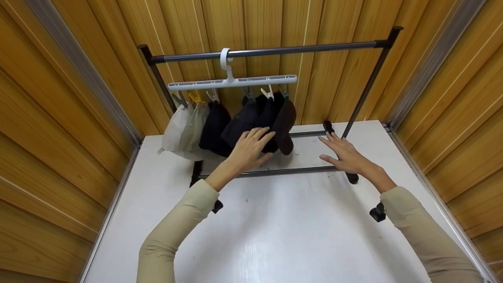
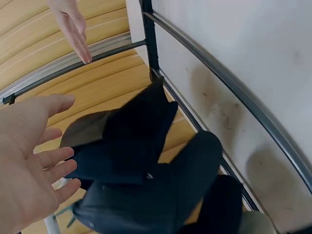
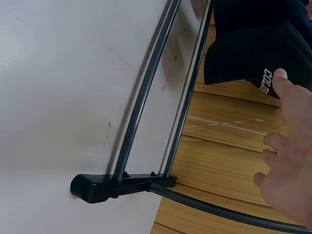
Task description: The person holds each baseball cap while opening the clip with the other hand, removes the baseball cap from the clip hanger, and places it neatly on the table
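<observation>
A white clip hanger (image 1: 259,81) hooks over the rack's top bar. Several caps dangle from its clothespins: a white cap (image 1: 175,127) and a beige one at the left, dark caps (image 1: 214,131) in the middle, a brown cap (image 1: 284,125) at the right end. My left hand (image 1: 248,148) is just in front of the dark caps, fingers spread and nothing held; in the left wrist view its palm faces the caps (image 2: 141,190). Off to the right, near the rack's right post, my right hand (image 1: 347,157) is held out with fingers extended. The right wrist view shows white lettering on the brown cap (image 3: 248,53).
The black garment rack (image 1: 314,49) stands on a white surface (image 1: 251,236), with low bars and dark feet (image 1: 352,178) at its base. Wood-look panel walls (image 1: 55,118) enclose it at the back and both sides.
</observation>
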`<state>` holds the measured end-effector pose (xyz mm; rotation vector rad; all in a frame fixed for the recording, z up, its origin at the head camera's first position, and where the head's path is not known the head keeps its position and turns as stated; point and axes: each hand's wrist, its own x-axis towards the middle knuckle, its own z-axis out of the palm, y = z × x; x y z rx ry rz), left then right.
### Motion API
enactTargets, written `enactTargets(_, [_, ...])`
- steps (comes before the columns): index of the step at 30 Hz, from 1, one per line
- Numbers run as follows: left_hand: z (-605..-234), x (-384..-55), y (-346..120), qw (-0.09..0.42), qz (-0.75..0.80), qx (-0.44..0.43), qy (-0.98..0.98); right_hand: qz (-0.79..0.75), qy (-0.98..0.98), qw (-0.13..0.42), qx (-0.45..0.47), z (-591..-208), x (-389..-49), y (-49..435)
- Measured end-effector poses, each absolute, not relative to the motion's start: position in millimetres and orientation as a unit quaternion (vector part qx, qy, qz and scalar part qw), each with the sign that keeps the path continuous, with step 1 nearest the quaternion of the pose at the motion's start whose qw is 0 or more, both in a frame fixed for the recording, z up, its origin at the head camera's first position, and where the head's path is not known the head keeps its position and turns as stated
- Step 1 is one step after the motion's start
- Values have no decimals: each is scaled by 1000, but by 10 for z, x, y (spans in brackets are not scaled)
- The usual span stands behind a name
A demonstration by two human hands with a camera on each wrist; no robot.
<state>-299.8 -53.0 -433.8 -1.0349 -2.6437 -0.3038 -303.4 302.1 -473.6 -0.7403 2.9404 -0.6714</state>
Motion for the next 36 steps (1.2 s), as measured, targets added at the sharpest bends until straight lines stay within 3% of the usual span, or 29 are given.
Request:
enactTargets(8, [-4187, -3285, -109, 52, -385, -293, -874, -214, 947, -19, -238, -4650, -3048, 2906])
enactTargets(19, [-4155, -3409, 186, -11, -479, -211, -852, -245, 941, -39, -232, -4440, -3057, 2854])
enactTargets(30, [-4068, -3320, 254, -16, -525, -174, -833, -339, 908, -50, -240, -4167, -3197, 2637])
enactTargets(36, [-4038, -3240, 261, 20, -528, -186, -828, -417, 878, -63, -228, -4017, -3232, 2482])
